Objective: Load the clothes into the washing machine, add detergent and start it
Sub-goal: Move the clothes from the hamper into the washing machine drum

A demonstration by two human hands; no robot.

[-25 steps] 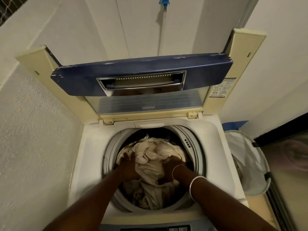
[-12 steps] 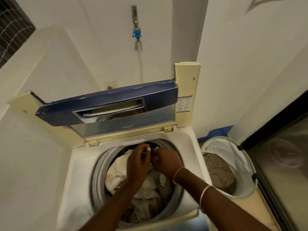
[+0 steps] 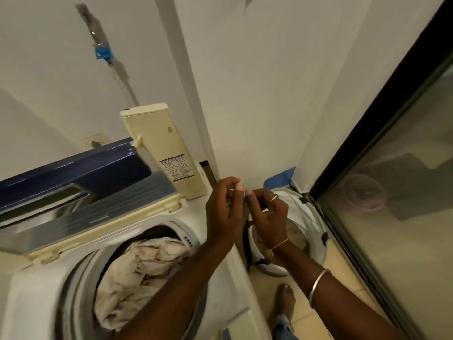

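The white top-loading washing machine [image 3: 36, 290] stands at the lower left with its blue-fronted lid [image 3: 73, 173] raised. Crumpled cream clothes [image 3: 137, 266] fill the drum. My left hand [image 3: 223, 212] and my right hand [image 3: 269, 217] are lifted off the laundry and meet at the fingertips over the machine's right edge. Both have curled fingers, and I can make out nothing between them. A ring sits on a right finger. Behind my hands a white laundry basket [image 3: 311, 217] on the floor holds some brownish cloth [image 3: 296, 235].
A dark-framed glass door [image 3: 392, 217] runs along the right, close to the basket. A water tap with a blue fitting [image 3: 103, 54] and its hose hang on the wall behind the machine. My bare foot [image 3: 284, 305] stands on the tiled floor between machine and door.
Both hands left the clothes in the drum, rose and came together, then moved right toward the basket. The view swung right with them.
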